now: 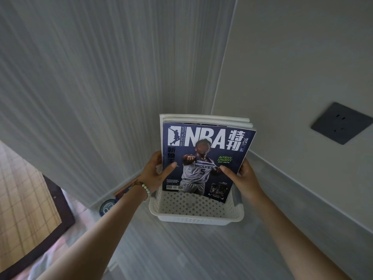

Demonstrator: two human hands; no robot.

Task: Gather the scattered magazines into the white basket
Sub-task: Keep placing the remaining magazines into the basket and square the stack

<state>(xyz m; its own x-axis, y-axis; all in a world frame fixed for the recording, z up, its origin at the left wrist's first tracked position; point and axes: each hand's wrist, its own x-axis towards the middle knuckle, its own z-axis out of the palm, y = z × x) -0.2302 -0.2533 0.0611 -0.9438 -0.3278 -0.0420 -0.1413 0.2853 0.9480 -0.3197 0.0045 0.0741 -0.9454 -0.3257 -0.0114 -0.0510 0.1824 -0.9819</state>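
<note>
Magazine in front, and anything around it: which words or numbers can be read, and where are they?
"NBA" and "特刊": title of the front magazine.
"NBA SPECIAL ISSUE": vertical, beside the title.
"24": top right corner.
"ANTHONY EDWARDS": green, at right.
"WOLVES" and "5": the pictured jersey.
Small print at the cover's lower left: too small.
On the blue round item at left: blurred.

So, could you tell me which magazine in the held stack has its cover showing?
The blue NBA magazine at the front; the magazines behind it show only pale top edges.
</note>
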